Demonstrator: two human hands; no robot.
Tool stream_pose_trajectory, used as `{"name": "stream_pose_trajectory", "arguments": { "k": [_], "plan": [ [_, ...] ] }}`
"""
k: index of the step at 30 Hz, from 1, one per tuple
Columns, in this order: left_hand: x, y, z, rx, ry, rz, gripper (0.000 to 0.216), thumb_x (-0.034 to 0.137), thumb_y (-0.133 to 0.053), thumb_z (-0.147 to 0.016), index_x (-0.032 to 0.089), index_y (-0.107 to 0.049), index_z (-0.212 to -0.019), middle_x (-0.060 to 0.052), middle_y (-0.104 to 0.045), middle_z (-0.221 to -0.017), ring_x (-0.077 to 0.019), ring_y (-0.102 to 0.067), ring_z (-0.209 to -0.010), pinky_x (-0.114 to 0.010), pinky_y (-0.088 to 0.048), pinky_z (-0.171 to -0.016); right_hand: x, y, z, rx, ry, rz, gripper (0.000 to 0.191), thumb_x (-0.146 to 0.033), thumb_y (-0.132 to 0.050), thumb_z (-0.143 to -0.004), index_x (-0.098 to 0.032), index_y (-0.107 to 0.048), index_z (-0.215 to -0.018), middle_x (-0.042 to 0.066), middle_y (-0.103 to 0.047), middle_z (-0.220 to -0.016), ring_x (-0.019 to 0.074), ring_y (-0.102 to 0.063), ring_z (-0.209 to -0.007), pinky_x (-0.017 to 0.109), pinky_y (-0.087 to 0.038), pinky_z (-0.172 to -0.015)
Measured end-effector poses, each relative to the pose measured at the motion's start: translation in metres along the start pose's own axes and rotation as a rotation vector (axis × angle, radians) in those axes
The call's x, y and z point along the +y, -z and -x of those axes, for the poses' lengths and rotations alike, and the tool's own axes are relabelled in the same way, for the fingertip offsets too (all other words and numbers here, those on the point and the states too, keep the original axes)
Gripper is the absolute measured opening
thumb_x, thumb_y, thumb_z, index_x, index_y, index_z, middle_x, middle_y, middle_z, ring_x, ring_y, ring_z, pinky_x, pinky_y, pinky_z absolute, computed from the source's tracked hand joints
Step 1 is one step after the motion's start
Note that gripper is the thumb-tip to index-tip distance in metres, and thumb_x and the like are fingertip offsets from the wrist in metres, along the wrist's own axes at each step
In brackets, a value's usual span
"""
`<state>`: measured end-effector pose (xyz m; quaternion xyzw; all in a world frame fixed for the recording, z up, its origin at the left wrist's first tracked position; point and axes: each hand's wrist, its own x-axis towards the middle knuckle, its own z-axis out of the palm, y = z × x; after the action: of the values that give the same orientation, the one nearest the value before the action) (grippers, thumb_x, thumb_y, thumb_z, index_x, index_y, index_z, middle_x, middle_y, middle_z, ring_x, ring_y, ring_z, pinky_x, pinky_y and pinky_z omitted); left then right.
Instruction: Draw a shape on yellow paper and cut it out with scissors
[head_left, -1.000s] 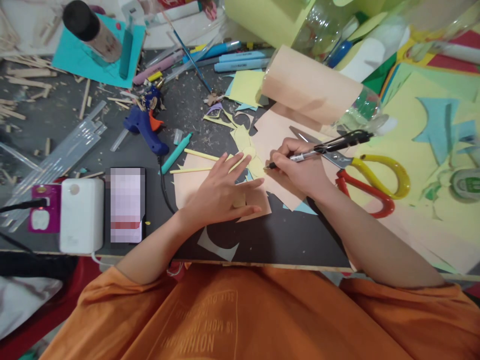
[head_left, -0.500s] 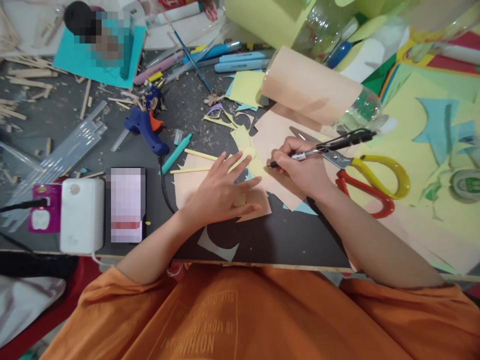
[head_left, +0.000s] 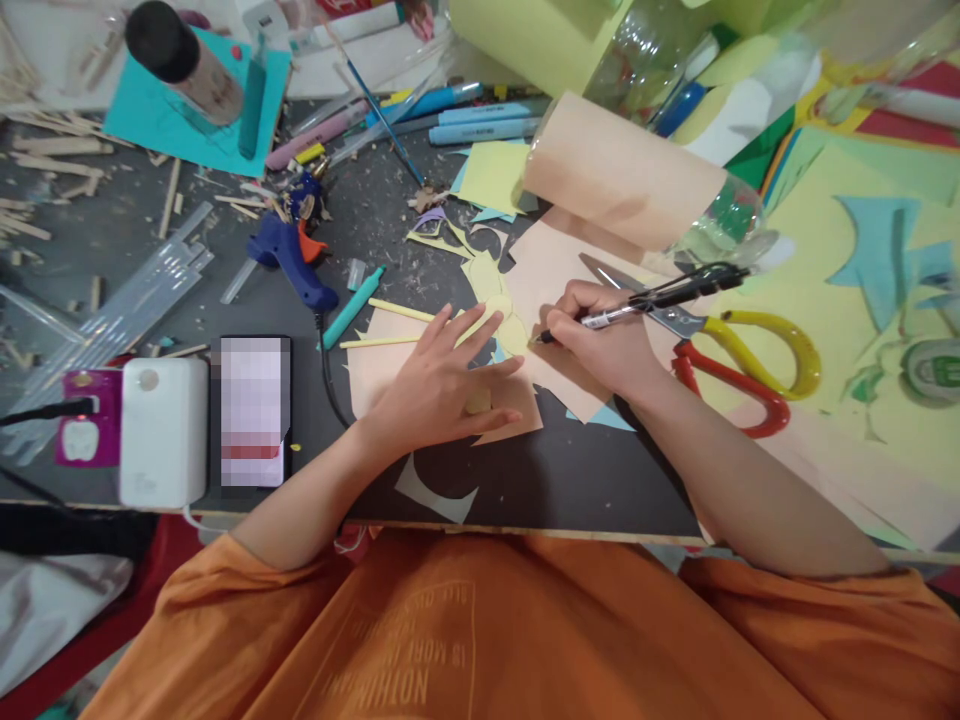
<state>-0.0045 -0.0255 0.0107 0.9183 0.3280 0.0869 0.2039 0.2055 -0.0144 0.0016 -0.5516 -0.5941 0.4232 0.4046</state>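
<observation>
**Two hands hemmed in on a littered desk**

Bare dark desk is left only at 6 o'clock of the hands, up to the front edge. The left hand is laid flat on peach paper, its grip released and fingers spread. The right hand has its grip clenched round a black pen, whose tip is set at a yellow cut-out between the hands.

Scissors are crowded just beside the right hand at 3 o'clock. A plastic bottle is lying at 12 o'clock, and a glue gun at 10 o'clock of the left hand. A phone is placed at 9 o'clock, its screen blurred.

What is drawn cannot be made out, and the paper beneath the left palm is hidden.
</observation>
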Motion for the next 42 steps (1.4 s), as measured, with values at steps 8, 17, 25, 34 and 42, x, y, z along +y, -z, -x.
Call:
{"name": "stream_pose_trajectory", "arguments": {
  "k": [8,17,25,34,42],
  "plan": [
    [0.000,-0.001,0.000,0.014,-0.012,-0.006,0.049,0.059,-0.051,-0.086,0.027,-0.066,-0.121,-0.018,-0.047,-0.146,-0.0393,-0.036,-0.139,-0.066,-0.027,-0.110,-0.003,0.000,0.000,-0.015,0.006,0.044,0.030,-0.013,-0.055,-0.068,-0.021,-0.033,-0.049,-0.006,-0.038,-0.048,0.0089,-0.035,-0.049,0.026,-0.029,-0.050],
    [-0.001,-0.001,0.000,0.026,-0.013,-0.021,0.049,0.058,-0.053,-0.086,0.029,-0.065,-0.122,-0.016,-0.049,-0.145,-0.0380,-0.038,-0.139,-0.064,-0.028,-0.110,-0.002,0.000,0.001,-0.032,0.011,0.062,0.030,-0.014,-0.055,-0.068,-0.021,-0.033,-0.049,-0.006,-0.038,-0.048,0.0086,-0.034,-0.048,0.026,-0.028,-0.049],
    [-0.001,-0.001,0.000,0.050,-0.043,-0.034,0.047,0.057,-0.051,-0.087,0.026,-0.067,-0.120,-0.018,-0.050,-0.143,-0.0396,-0.040,-0.137,-0.065,-0.030,-0.109,0.006,0.000,0.000,0.073,0.067,0.078,0.029,-0.015,-0.055,-0.075,-0.021,-0.036,-0.053,-0.006,-0.039,-0.051,0.0091,-0.038,-0.050,0.026,-0.030,-0.053],
    [-0.001,-0.002,0.000,0.082,-0.051,-0.025,0.046,0.055,-0.052,-0.088,0.025,-0.068,-0.118,-0.020,-0.051,-0.141,-0.0407,-0.042,-0.136,-0.065,-0.031,-0.108,0.003,0.000,-0.001,0.035,0.037,0.048,0.029,-0.016,-0.055,-0.072,-0.021,-0.035,-0.051,-0.006,-0.041,-0.050,0.0087,-0.038,-0.050,0.025,-0.032,-0.052],
    [-0.002,-0.005,0.001,0.089,-0.064,-0.034,0.048,0.058,-0.052,-0.086,0.028,-0.066,-0.121,-0.019,-0.050,-0.143,-0.0401,-0.040,-0.137,-0.065,-0.030,-0.108,-0.009,0.002,0.001,-0.101,-0.007,0.057,0.023,-0.023,-0.056,-0.069,-0.020,-0.042,-0.051,-0.005,-0.046,-0.050,0.0079,-0.037,-0.049,0.024,-0.028,-0.048]
  ]
}}
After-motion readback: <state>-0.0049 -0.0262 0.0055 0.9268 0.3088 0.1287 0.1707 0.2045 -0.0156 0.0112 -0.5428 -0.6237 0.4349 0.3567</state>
